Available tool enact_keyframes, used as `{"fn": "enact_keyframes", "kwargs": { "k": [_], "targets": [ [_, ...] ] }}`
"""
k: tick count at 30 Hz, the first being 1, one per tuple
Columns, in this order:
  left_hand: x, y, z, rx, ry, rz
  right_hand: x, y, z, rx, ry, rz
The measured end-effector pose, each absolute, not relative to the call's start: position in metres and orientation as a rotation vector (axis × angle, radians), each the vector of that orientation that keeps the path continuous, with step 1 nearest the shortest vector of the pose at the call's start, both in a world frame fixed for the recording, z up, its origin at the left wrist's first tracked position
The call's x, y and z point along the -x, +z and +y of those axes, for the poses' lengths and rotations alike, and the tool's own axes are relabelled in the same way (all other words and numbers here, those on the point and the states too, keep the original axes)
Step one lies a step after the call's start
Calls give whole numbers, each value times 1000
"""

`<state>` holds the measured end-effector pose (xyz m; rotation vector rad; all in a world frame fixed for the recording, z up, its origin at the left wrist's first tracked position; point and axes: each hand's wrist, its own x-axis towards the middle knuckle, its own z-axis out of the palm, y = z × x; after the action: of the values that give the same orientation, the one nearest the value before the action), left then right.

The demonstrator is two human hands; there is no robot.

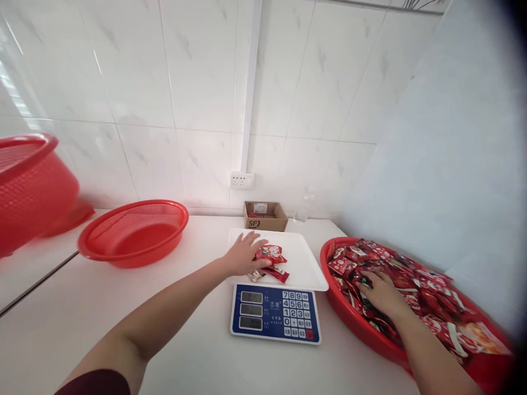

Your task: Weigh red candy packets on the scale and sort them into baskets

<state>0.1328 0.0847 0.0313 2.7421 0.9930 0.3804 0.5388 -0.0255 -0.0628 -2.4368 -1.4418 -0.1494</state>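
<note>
- Head view looks down on a white surface (123, 307) set into a tiled corner, with both forearms reaching forward over it.
- Largest of the things in reach is the red basin (358, 323) at the right, heaped with red snack packets (415, 291); its long side runs away from the person toward the right wall.
- An empty red mesh basket (134, 233) stands at the left, well apart from both hands, with a second red basket (28, 186) tilted at the far left edge.
- Between the two sits a weighing scale with a blue keypad front (275, 314) and a white scale tray (308, 263) behind it.
- On that tray lies a small pile of packets (272, 260), their long axes running roughly left to right.
- A small cardboard box (265, 215) stands against the wall just behind the tray.
- Left hand (245, 255) lies flat and spread on the tray, fingers touching the left side of the small pile; its grip is open and closes on nothing.
- Right hand (381, 293) is sunk palm-down among the basin's packets, fingers bent; whether they have closed on a packet I cannot tell, since the heap hides the fingertips.
- Pile on the tray lies just right of the left hand, which is much the nearer; the right hand is well apart from it, across the basin rim.
</note>
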Motion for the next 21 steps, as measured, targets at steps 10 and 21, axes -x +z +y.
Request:
{"fn": "enact_keyframes", "kwargs": {
  "k": [10,21],
  "targets": [
    [29,65,116,-2187,19,2054,-542,-67,-22,2471,-173,-1481],
    [-37,62,61,-2529,61,1322,-539,-63,-25,2476,-130,-1438]
  ]
}}
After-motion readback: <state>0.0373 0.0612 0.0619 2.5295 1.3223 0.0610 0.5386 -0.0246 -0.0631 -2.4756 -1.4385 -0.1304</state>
